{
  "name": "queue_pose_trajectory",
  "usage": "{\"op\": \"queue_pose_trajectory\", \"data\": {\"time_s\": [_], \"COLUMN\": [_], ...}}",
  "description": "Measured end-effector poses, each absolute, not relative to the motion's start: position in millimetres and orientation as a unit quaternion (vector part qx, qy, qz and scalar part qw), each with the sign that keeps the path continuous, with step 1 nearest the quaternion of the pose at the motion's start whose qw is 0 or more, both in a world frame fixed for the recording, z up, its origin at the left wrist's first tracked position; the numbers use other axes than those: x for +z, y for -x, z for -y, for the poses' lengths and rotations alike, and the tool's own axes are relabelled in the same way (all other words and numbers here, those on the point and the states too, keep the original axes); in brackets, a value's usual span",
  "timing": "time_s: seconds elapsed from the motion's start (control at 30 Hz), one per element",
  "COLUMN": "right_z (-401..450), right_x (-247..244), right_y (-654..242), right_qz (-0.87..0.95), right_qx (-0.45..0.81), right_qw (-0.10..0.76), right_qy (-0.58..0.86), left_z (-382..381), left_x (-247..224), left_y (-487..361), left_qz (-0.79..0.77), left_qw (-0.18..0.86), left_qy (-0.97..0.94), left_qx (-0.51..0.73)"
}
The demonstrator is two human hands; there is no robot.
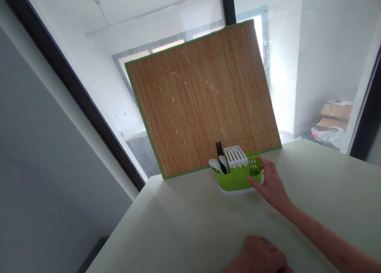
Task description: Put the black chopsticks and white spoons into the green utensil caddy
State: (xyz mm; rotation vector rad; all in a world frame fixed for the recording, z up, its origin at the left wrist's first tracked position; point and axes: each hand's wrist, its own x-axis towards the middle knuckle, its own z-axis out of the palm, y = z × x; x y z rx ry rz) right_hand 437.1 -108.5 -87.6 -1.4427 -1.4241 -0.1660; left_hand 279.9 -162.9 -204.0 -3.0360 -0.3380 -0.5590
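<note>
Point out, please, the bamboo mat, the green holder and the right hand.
bamboo mat [202, 102]: head view, middle of its slatted face
green holder [235, 181]: head view, its front wall
right hand [272, 185]: head view, back of the hand

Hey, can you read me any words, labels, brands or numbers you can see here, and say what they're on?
No readable text anywhere.
Green utensil holder and bamboo mat: no lettering visible.
Cardboard boxes and plastic bag behind the glass: too blurred to tell.
</note>
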Motion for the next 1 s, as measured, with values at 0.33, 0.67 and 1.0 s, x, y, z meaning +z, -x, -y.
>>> {"op": "queue_pose_trajectory", "data": {"time_s": [0.33,0.67,1.0], "right_z": [70.5,68.8,63.1], "right_x": [-47.5,-62.5,-45.8], "right_y": [-387.5,-375.5,-416.0], "right_qz": [0.565,0.535,0.554], "right_qx": [-0.144,-0.161,-0.166], "right_qw": [0.508,0.443,0.393], "right_qy": [0.634,0.701,0.715], "left_z": [164.0,162.5,144.4], "left_x": [-205.1,-210.2,-250.7], "left_y": [-282.7,-287.6,-304.1], "left_qz": [0.114,0.135,0.111], "left_qw": [-0.005,0.019,0.097], "left_qy": [0.977,0.977,0.963], "left_qx": [-0.177,-0.162,-0.224]}}
